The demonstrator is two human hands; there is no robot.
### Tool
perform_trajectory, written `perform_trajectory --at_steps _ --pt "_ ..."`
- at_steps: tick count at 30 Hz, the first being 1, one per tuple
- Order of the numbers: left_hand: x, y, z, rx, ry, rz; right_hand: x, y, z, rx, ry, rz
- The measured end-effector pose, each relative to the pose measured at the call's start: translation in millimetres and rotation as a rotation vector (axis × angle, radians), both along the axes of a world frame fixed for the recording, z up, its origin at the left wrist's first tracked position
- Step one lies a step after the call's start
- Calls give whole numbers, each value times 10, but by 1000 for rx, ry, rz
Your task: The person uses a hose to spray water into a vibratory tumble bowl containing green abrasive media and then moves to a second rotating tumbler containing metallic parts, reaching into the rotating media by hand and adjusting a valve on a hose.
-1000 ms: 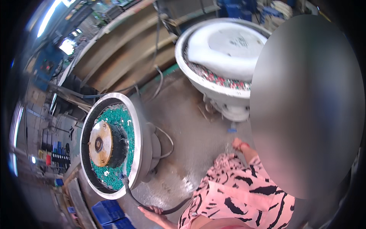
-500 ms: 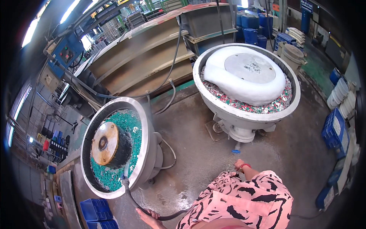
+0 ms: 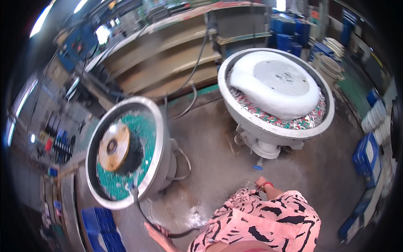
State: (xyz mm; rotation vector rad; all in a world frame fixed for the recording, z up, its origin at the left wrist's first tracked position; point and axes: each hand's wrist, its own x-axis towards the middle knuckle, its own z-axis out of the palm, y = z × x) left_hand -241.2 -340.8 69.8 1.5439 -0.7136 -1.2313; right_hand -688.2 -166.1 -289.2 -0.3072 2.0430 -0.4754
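Left hand [image 3: 158, 236], bottom of frame left of centre: fingers wrapped round dark hose [image 3: 184, 233], which runs from the lower edge up to the small bowl [image 3: 159, 140] at left. Right hand [image 3: 261, 182], lower centre, rests apart from both; fingers look curled, cannot tell whether they hold anything

Risk (judged): a tug on the hose or a slack grip could pull its tip off the bowl's rim and wet the floor [image 3: 210, 168], which shines lower centre and may be slippery. Too strong a jet might flick out teal chips [image 3: 145, 134]

Appearance: hose dark, smooth, curved, tip over the inner rim; a pale streak there is probably water, though blur leaves this unsure. Bowl off-white, tilted-looking, with a rust-stained hub disc [image 3: 115, 147]
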Motion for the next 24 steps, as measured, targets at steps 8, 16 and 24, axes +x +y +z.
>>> perform_trajectory --at_steps 8,16,24 --pt "-135 10 31 -84 -15 -117 -56 150 -3 -89 -233 -205" --pt "-68 99 89 -113 -29 -51 109 -57 324 -82 -127 -103" --pt "-149 62 59 -94 -40 -93 -99 -57 62 -130 -234 -129"
